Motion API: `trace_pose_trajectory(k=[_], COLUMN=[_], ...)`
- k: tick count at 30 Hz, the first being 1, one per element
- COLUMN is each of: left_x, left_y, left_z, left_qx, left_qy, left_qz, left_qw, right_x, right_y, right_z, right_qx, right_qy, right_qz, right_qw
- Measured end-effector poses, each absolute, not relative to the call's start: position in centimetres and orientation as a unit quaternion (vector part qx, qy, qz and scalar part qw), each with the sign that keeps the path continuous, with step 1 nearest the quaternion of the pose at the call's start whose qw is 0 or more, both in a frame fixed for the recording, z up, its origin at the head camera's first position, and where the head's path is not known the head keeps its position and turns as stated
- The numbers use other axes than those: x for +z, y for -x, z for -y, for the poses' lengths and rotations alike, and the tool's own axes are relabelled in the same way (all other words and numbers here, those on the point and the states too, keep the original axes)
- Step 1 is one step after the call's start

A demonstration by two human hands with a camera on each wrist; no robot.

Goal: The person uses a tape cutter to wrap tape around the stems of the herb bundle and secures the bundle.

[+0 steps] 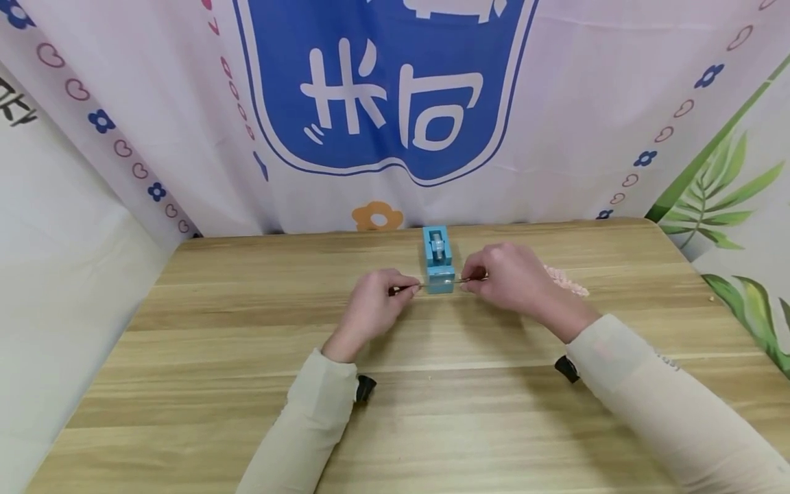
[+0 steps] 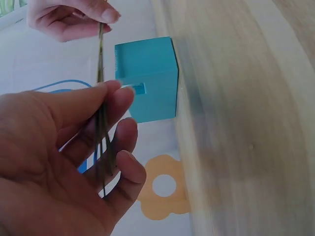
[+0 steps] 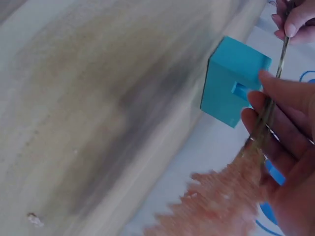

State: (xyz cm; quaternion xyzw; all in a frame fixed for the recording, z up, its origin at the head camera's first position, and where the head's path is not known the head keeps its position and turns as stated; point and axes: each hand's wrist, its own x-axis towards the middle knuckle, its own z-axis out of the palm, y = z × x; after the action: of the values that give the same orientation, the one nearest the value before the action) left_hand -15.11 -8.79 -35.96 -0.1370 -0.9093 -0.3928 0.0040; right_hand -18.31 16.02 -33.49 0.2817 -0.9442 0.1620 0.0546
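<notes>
A bunch of thin dried flower stems (image 1: 459, 280) stretches level between both hands, across the front of a blue tape dispenser (image 1: 428, 250). My left hand (image 1: 376, 302) pinches the bare ends between thumb and forefinger, its other fingers loosely curled in the left wrist view. On the dispenser's other side, my right hand (image 1: 509, 274) pinches the stems below the pale pink flower heads (image 3: 211, 201), which spread out past that palm. A roll of clear tape (image 1: 438, 245) sits in the dispenser. At its front, a glossy clear patch shows by the stems.
The dispenser stands on a wooden table (image 1: 247, 357) close to its back edge. Behind hangs a white cloth (image 1: 204, 137) with a blue emblem. A small pale crumb (image 3: 34, 220) lies on the tabletop. Black devices (image 1: 365, 389) show at both sleeve cuffs.
</notes>
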Motion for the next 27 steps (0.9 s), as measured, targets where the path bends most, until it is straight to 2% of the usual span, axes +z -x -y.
trace_pose_trajectory(k=[4, 8, 16, 20, 23, 27], left_x=[-36.0, -36.0, -35.1, -34.7, -34.9, -35.6], left_y=[15.1, 15.1, 16.1, 16.9, 17.3, 17.7], left_z=[8.7, 8.5, 8.5, 8.8, 9.1, 9.4], left_qx=[-0.388, -0.38, -0.322, -0.333, -0.389, -0.457], left_qy=[0.136, 0.13, 0.143, 0.165, 0.152, 0.12], left_qz=[0.91, 0.913, 0.936, 0.926, 0.903, 0.873], left_qw=[0.047, 0.066, -0.03, -0.069, -0.1, -0.123], right_x=[-33.3, -33.5, -34.5, -34.6, -34.4, -34.0], right_y=[18.8, 18.8, 18.5, 18.6, 18.8, 19.3], right_z=[-16.3, -16.4, -15.9, -15.6, -15.7, -16.1], right_qx=[0.195, 0.195, 0.162, 0.167, 0.181, 0.209], right_qy=[-0.289, -0.304, -0.303, -0.302, -0.294, -0.292], right_qz=[0.937, 0.932, 0.934, 0.932, 0.935, 0.933], right_qw=[0.021, 0.034, 0.1, 0.11, 0.077, -0.017])
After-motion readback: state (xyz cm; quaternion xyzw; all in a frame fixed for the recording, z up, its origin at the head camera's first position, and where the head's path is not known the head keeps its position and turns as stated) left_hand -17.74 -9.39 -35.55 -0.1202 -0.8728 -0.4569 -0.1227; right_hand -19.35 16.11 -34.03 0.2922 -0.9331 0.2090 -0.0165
